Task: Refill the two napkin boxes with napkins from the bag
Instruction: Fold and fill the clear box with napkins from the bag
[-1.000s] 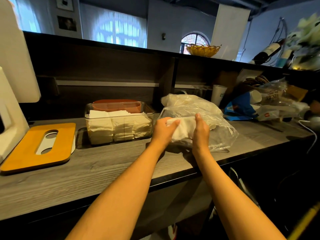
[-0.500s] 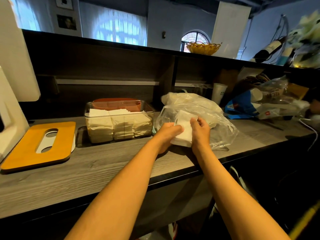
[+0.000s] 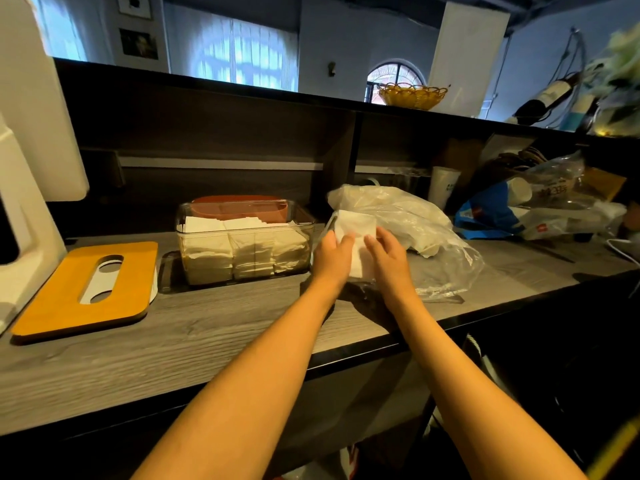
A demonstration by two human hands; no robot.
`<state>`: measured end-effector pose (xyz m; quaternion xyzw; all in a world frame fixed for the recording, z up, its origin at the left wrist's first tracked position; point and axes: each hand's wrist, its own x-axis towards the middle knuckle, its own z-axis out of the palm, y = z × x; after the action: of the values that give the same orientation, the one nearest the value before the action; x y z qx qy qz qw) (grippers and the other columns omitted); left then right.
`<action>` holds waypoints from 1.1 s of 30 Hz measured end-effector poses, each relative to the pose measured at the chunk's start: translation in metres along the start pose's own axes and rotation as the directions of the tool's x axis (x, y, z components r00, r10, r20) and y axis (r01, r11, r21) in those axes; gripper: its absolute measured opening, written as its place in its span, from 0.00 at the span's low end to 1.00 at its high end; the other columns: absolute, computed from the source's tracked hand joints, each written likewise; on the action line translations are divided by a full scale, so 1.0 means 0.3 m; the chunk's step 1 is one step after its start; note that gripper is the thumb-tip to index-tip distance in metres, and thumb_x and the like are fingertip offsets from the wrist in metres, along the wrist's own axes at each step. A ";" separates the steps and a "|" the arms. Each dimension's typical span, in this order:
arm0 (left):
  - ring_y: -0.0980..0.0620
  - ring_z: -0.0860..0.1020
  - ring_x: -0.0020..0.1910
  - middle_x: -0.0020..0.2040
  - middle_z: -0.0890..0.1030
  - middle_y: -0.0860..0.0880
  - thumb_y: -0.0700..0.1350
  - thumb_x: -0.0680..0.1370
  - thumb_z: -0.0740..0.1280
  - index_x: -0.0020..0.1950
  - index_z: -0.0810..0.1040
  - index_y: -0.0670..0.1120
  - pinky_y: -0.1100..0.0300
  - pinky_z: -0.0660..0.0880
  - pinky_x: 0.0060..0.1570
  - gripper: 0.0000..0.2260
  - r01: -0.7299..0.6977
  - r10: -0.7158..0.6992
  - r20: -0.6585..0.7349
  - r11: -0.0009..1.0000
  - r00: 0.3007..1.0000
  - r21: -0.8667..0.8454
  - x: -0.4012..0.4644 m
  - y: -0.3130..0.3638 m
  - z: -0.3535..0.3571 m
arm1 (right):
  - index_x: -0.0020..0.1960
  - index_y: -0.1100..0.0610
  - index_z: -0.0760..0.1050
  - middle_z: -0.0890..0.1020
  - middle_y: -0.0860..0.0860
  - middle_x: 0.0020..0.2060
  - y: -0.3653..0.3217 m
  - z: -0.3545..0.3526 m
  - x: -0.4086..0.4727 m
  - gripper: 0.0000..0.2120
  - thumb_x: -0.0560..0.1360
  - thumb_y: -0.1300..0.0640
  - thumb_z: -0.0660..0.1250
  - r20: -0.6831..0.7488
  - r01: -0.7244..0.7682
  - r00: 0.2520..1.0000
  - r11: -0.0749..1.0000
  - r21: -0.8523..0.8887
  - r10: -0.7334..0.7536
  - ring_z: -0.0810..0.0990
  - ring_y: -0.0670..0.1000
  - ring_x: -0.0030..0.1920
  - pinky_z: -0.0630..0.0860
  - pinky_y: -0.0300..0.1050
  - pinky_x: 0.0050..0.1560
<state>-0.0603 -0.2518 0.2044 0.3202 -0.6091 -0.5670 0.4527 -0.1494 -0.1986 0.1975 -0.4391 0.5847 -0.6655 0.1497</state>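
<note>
Both hands grasp one napkin stack: left hand, right hand, just out of bag. Next: carry left, lower into clear box, seemingly nearly full.

white napkins, clear bag, clear box, orange lid w/ white slot, grey woodgrain counter

Pretty dim indoors overall. Cool blue daylight comes through the curtained windows up at 12 o'clock, while a warm glow lights the forearms and the wooden counter. The area under the counter at 5 o'clock is nearly black. Wide-angle bend at the edges, and the flowers at 2 o'clock look smeary.
</note>
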 end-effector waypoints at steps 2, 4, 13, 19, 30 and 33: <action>0.44 0.79 0.54 0.55 0.81 0.43 0.51 0.83 0.59 0.62 0.75 0.48 0.46 0.78 0.56 0.12 -0.024 0.019 0.068 0.997 0.998 0.068 -0.018 -0.001 0.004 | 0.65 0.60 0.74 0.81 0.50 0.53 -0.001 -0.002 -0.008 0.14 0.81 0.62 0.62 -0.004 0.077 0.997 0.995 -0.065 -0.077 0.81 0.40 0.49 0.78 0.34 0.46; 0.44 0.80 0.52 0.51 0.81 0.45 0.51 0.83 0.59 0.55 0.76 0.51 0.44 0.78 0.55 0.08 -0.037 0.029 0.106 0.996 0.994 0.076 -0.035 0.002 0.003 | 0.63 0.61 0.74 0.82 0.51 0.51 -0.005 -0.010 -0.012 0.12 0.80 0.65 0.61 -0.056 0.100 0.993 0.994 -0.052 -0.103 0.82 0.40 0.47 0.78 0.35 0.45; 0.49 0.78 0.31 0.44 0.81 0.41 0.51 0.84 0.56 0.54 0.77 0.46 0.62 0.71 0.24 0.13 -0.103 0.084 0.096 0.973 0.992 0.208 -0.121 0.024 -0.110 | 0.68 0.61 0.70 0.81 0.55 0.55 -0.041 0.006 -0.044 0.15 0.83 0.59 0.58 -0.013 0.142 0.990 0.990 -0.017 -0.142 0.83 0.49 0.51 0.80 0.42 0.44; 0.55 0.77 0.35 0.39 0.80 0.47 0.46 0.84 0.56 0.49 0.78 0.45 0.62 0.74 0.32 0.12 -0.416 0.457 -0.062 0.852 0.888 0.319 -0.176 0.085 -0.283 | 0.64 0.60 0.73 0.81 0.51 0.51 -0.122 0.117 -0.032 0.13 0.83 0.57 0.57 -0.055 0.074 0.996 0.995 0.062 -0.071 0.81 0.48 0.48 0.78 0.39 0.41; 0.47 0.75 0.59 0.58 0.80 0.45 0.52 0.79 0.54 0.60 0.78 0.44 0.53 0.72 0.56 0.19 -0.301 0.727 -0.365 0.609 0.582 0.733 -0.082 0.112 -0.630 | 0.69 0.56 0.69 0.75 0.53 0.63 -0.285 0.381 0.159 0.15 0.83 0.57 0.58 0.078 -0.025 0.996 0.983 -0.181 0.039 0.74 0.50 0.56 0.74 0.43 0.52; 0.46 0.73 0.64 0.67 0.74 0.45 0.54 0.80 0.53 0.68 0.73 0.46 0.53 0.72 0.57 0.21 -0.200 0.550 -0.482 0.774 0.682 0.601 -0.062 0.079 -0.648 | 0.71 0.57 0.69 0.75 0.55 0.66 -0.287 0.410 0.210 0.17 0.82 0.60 0.60 0.162 -0.057 0.980 0.941 -0.333 0.116 0.74 0.55 0.61 0.73 0.53 0.61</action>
<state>0.1276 -0.3095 0.2139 0.4606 -0.5988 -0.1360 0.6409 -0.0650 -0.2996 0.2930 -0.4898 0.6898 -0.5098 0.1561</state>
